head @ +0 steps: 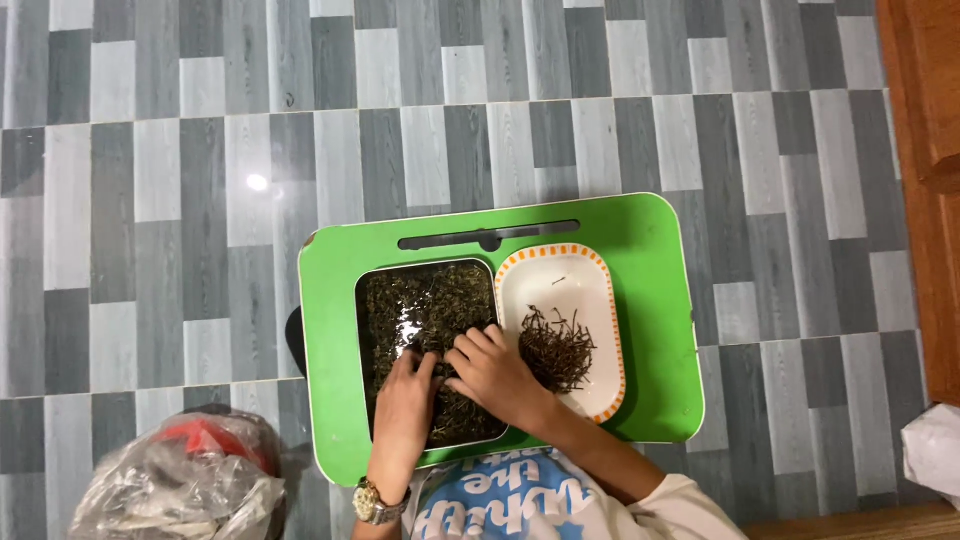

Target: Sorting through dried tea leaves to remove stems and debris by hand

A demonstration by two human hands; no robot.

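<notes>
Hands rest spread on dark dried leaves [425, 300] in the steel tray [364, 330]: left hand [408, 392], right hand [490, 365], beside the orange-rimmed white plate [560, 275].

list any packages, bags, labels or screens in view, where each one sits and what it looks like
Clear plastic bag: floor, bottom left, crumpled, something red inside.
White bag or wrapper: right edge, only partly in view.
Shirt print: bottom centre, white lettering on blue.
No screens or signs.
</notes>
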